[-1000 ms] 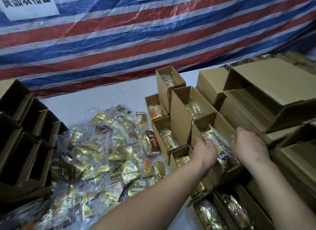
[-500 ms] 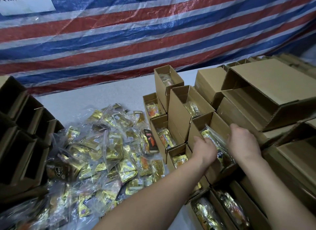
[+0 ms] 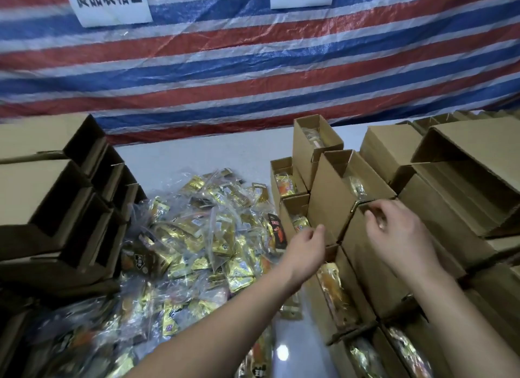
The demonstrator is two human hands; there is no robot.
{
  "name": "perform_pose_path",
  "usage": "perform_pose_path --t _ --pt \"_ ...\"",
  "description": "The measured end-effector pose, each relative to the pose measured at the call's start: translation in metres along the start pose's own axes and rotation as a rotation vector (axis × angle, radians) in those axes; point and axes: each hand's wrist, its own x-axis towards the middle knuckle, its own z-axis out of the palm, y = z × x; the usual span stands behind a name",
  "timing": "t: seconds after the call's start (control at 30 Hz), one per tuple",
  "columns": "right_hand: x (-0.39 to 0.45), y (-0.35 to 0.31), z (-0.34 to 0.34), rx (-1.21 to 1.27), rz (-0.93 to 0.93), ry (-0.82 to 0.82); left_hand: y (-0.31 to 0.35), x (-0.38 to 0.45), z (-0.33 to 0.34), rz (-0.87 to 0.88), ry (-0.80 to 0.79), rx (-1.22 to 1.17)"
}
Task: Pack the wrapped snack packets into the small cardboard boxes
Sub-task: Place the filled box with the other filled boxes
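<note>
A heap of gold, clear-wrapped snack packets (image 3: 202, 237) lies on the white table (image 3: 197, 158), left of my hands. Small cardboard boxes stand in rows at centre right; several are open with a packet inside, such as the open box (image 3: 285, 185). My right hand (image 3: 399, 234) curls its fingers over the top edge of one small box (image 3: 357, 254), pinching its flap. No packet shows in that box. My left hand (image 3: 306, 248) sits at the box's left corner with fingers loosely curled and nothing in them.
Dark empty cartons (image 3: 56, 209) are stacked on their sides at the left. Larger cardboard boxes (image 3: 464, 158) crowd the right side. More packed boxes (image 3: 337, 293) lie near the front edge. A striped tarp (image 3: 253, 68) hangs behind the table.
Both hands were pushing a gold packet into the small box. That packet is now out of sight, my right hand is on the box's top edge, and my left hand has drawn back.
</note>
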Motion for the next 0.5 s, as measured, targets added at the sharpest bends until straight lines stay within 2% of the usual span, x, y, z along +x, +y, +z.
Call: perform_pose_path --t 0.17,0.3,0.43,0.5 --pt "-0.018 -0.059 0.065 0.227 -0.069 -0.307 -0.053 -0.032 -0.082 -0.072 0.118 -0.086" --pt "-0.044 -0.103 0.122 0.37 0.008 -0.485 -0.094 -0.074 -0.134 -0.086 0.237 -0.107" --pt "-0.078 -0.142 0.164 0.431 0.035 -0.6 -0.136 -0.108 -0.167 -0.079 0.368 -0.083" --pt "-0.097 -0.157 0.177 0.443 0.052 -0.662 -0.155 -0.119 -0.174 -0.077 0.384 -0.07"
